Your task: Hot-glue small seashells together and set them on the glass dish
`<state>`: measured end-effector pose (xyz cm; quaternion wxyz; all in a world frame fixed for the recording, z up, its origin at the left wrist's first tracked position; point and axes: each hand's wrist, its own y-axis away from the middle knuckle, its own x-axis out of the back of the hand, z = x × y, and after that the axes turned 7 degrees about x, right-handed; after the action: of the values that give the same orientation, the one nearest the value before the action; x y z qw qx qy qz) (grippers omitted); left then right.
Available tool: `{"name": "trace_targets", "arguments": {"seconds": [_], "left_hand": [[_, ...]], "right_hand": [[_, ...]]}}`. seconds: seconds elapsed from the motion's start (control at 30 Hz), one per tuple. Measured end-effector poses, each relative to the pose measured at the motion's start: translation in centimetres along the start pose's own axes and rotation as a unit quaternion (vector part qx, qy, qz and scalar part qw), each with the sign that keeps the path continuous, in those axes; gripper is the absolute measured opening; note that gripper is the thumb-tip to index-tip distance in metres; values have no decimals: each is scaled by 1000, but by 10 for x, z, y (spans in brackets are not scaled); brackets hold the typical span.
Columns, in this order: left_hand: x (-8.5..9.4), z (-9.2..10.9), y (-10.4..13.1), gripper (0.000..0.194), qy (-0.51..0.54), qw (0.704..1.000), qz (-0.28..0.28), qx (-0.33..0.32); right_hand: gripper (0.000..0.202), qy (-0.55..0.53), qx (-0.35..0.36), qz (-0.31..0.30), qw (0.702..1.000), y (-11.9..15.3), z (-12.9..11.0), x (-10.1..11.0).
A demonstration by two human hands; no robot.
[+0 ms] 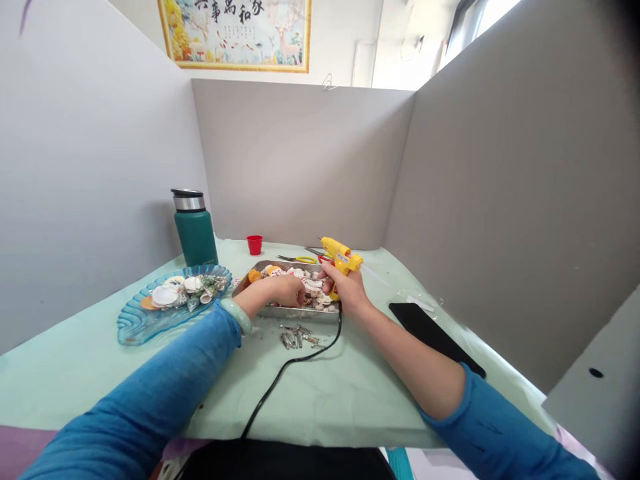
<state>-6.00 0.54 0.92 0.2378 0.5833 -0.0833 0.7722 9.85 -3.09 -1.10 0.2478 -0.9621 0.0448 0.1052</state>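
Note:
My right hand [347, 288] is wrapped round the handle of a yellow hot glue gun [340, 253], its nozzle pointing up and to the left over the tray's right end. My left hand [290, 291] hangs over the metal tray [300, 313], fingers curled down among the shells [315, 288]. Whatever its fingertips may hold is hidden from me. A black cord [290, 362] runs from the gun's handle to the table's front edge. Just in front of the tray lies a small pile of metal clips [299, 337].
To the left, a blue clear plate [135, 327] holds shells and shell pieces beside a green bottle [195, 233]. A red cup [255, 245] and yellow-handled scissors [300, 259] lie behind the tray. At right are a black strip [435, 337] and plastic bag [415, 300]. Grey partitions [300, 160] enclose three sides.

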Motion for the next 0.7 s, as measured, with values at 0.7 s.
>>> {"name": "trace_targets", "arguments": {"seconds": [0.7], "left_hand": [[11, -28, 8, 11, -13, 995, 63, 75]], "right_hand": [[24, 9, -3, -9, 1000, -3, 6, 2]]}}
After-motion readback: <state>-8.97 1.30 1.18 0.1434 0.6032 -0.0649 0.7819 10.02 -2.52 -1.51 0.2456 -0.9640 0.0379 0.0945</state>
